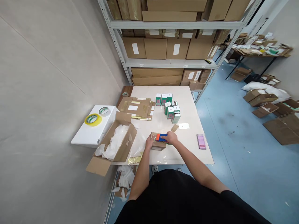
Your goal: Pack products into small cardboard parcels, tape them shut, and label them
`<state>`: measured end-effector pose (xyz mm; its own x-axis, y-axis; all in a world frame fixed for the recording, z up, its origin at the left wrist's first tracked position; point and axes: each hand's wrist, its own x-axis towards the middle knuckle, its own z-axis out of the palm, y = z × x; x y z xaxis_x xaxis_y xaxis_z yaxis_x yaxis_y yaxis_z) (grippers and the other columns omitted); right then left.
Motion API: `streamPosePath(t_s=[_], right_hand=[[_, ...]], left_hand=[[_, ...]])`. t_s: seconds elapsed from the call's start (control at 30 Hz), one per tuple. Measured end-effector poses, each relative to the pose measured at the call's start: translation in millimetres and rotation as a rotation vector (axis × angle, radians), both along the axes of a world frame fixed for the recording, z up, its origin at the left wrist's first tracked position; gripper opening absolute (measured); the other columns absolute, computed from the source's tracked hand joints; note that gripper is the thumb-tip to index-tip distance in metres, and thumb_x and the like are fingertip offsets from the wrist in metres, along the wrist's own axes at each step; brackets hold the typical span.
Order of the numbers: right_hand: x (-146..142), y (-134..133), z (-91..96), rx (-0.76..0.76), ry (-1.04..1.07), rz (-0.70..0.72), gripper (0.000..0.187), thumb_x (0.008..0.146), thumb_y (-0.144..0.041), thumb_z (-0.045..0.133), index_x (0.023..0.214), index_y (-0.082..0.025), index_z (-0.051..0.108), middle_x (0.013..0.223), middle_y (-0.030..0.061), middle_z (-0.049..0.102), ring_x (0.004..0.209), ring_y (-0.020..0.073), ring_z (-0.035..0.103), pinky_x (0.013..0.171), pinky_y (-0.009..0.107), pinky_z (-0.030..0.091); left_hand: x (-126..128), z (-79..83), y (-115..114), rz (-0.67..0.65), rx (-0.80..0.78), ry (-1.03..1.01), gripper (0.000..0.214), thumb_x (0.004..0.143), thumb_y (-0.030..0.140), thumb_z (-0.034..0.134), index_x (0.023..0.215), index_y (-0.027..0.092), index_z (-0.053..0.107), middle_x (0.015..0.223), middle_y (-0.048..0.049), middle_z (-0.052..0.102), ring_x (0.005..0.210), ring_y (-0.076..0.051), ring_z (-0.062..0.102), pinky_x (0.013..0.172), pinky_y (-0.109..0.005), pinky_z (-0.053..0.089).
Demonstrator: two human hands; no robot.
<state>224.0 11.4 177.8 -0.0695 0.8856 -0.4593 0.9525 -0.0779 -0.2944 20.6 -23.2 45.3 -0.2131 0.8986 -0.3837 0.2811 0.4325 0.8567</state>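
A small cardboard box (158, 146) rests on the table close to its front edge. My left hand (149, 142) grips the box at its left side, fingers closed against it. In my right hand (172, 137) is a blue and orange tape dispenser (162, 137), pressed on the top of the box. The palm hides part of the dispenser. Just beyond that hand lie a small brown cardboard piece (174, 128) and a white card (183, 126). Several small green and white boxes (170, 112) stand upright farther back.
An open carton (126, 141) with white packing material stands left. Flattened cardboard (133, 106) lies behind it. Tape rolls (93, 119) sit on a white surface (80, 132). A pink item (201, 142) lies at the right. Shelving (173, 63) with cartons rises behind the table (191, 155).
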Motion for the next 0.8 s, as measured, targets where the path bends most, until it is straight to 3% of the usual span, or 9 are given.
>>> streamPosePath(t_s=[0.13, 0.3, 0.6, 0.8], right_hand=[[0.7, 6.2, 0.0, -0.012, -0.005, 0.015, 0.066, 0.085, -0.077, 0.064, 0.105, -0.015, 0.074, 0.110, 0.0175, 0.077, 0.102, 0.0300, 0.073, 0.075, 0.030, 0.052], [12.6, 16.9, 6.6, -0.042, -0.049, 0.064, 0.065, 0.081, -0.073, 0.073, 0.108, -0.014, 0.074, 0.108, 0.0189, 0.076, 0.104, 0.0316, 0.073, 0.079, 0.032, 0.053], [89.1, 22.3, -1.8, -0.036, -0.031, 0.089, 0.055, 0.080, -0.073, 0.072, 0.084, -0.019, 0.075, 0.097, 0.0117, 0.078, 0.091, 0.0250, 0.072, 0.065, 0.026, 0.044], [120.7, 14.3, -9.9, -0.006, -0.032, 0.069, 0.051, 0.081, -0.070, 0.073, 0.082, -0.019, 0.074, 0.092, 0.0096, 0.078, 0.086, 0.0231, 0.071, 0.060, 0.026, 0.039]], left_hand=[[9.0, -5.5, 0.9, 0.013, -0.007, -0.053, 0.061, 0.101, 0.062, 0.047, 0.140, 0.017, 0.063, 0.136, -0.0131, 0.070, 0.126, -0.025, 0.066, 0.107, -0.036, 0.049], [37.4, -15.2, -7.4, 0.065, -0.026, -0.024, 0.062, 0.103, 0.059, 0.044, 0.144, 0.014, 0.058, 0.143, -0.0160, 0.066, 0.133, -0.026, 0.062, 0.111, -0.037, 0.047], [43.9, -11.8, -14.8, 0.078, -0.017, 0.003, 0.056, 0.103, 0.056, 0.044, 0.140, 0.017, 0.061, 0.135, -0.0135, 0.071, 0.125, -0.028, 0.066, 0.109, -0.038, 0.049], [44.9, -7.6, -14.1, 0.090, -0.017, 0.040, 0.054, 0.103, 0.057, 0.043, 0.136, 0.019, 0.064, 0.129, -0.0118, 0.074, 0.123, -0.030, 0.066, 0.108, -0.040, 0.049]])
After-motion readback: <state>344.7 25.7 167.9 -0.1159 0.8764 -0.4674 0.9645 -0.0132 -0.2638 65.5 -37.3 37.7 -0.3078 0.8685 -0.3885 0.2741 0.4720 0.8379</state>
